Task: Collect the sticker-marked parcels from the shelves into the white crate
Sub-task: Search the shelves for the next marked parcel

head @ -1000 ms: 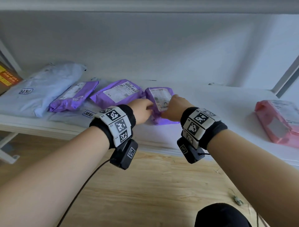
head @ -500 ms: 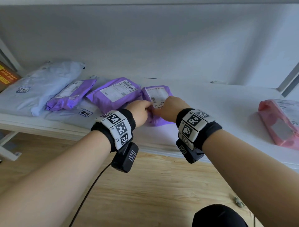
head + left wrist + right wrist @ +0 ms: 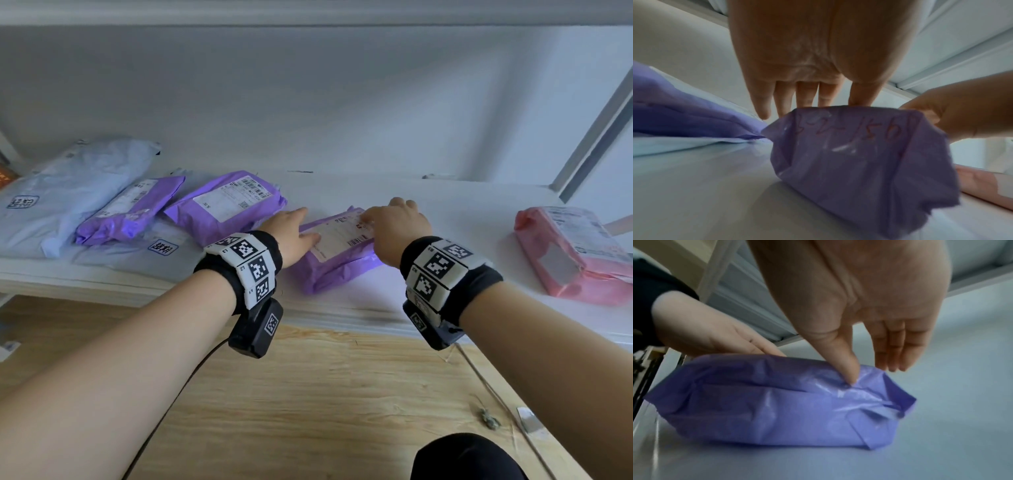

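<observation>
A small purple parcel (image 3: 337,246) lies flat on the white shelf (image 3: 445,205), its white label facing up. My left hand (image 3: 294,229) touches its left end with straight fingers. My right hand (image 3: 394,226) hovers over its right end. In the right wrist view the right hand's (image 3: 869,296) thumb presses the parcel (image 3: 777,399), the other fingers hanging straight past it; the left hand (image 3: 705,332) rests at the far end. In the left wrist view, the left hand (image 3: 807,65) reaches behind the parcel (image 3: 859,154), which bears handwritten digits. No white crate is in view.
Two more purple parcels (image 3: 226,209) (image 3: 130,212) lie left of my hands on pale blue-grey bags (image 3: 68,185). A pink parcel (image 3: 575,253) sits at the shelf's right end, near a metal upright (image 3: 596,137). Wooden floor (image 3: 308,394) shows below the shelf edge.
Both hands gripped the purple parcel tilted up before. It now lies flat, shifted right and nearer the shelf's front, and both hands have uncurled.
</observation>
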### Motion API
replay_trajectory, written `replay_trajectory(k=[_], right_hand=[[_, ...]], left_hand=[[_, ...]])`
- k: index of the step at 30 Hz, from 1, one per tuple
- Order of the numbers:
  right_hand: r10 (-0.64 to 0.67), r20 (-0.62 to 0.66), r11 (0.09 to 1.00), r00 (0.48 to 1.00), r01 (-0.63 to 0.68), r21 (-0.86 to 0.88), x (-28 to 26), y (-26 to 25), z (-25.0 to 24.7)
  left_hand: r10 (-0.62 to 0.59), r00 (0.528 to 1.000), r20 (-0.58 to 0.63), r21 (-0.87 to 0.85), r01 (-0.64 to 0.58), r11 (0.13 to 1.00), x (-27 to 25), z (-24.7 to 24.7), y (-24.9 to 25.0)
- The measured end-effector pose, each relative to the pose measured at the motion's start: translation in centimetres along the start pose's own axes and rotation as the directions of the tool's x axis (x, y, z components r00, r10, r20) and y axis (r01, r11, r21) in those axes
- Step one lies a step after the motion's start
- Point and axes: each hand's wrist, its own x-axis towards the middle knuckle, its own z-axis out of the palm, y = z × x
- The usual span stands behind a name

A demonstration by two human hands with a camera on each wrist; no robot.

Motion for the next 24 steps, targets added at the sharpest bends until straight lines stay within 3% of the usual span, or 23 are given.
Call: replay_trajectory(k=[4,8,11,15,19,24], right_hand=[[0.063,-0.035,0.975,0.997,-0.054,0.214,-0.8,-0.1,0.4],[0.066,0.012,0.915,0.998,-0.066,0.397,-1.4,-1.0,0.8],[0.08,0.059,0.913,0.995,-0.097,0.396,-1.4,-0.7,1.3],[0.089,0.042,0.892,0.995,-0.099,0.441,-1.6,1.1,1.2],[0.132,0.014,0.88,0.991,-0.124,0.458,-2.3,3.9,0.8],[0.245,-0.178,0.919,0.953,-0.17,0.355,-3.4,9.0,-0.3]], left_hand=[[0.019,0.999,0.028,-0.063,-0.017,0.998,0.0,0.2,0.6],[0.0,1.0,0.018,0.015,0.0,1.0,-0.4,0.3,1.6],[0.041,0.999,0.018,0.024,-0.041,0.999,-0.7,0.9,2.5],[0.148,0.988,0.04,-0.133,-0.142,0.981,-1.0,1.6,3.8],[0.259,0.959,0.116,-0.087,-0.25,0.964,-0.6,2.7,6.5],[0.296,0.95,0.103,-0.044,-0.293,0.955,0.3,4.8,10.7]])
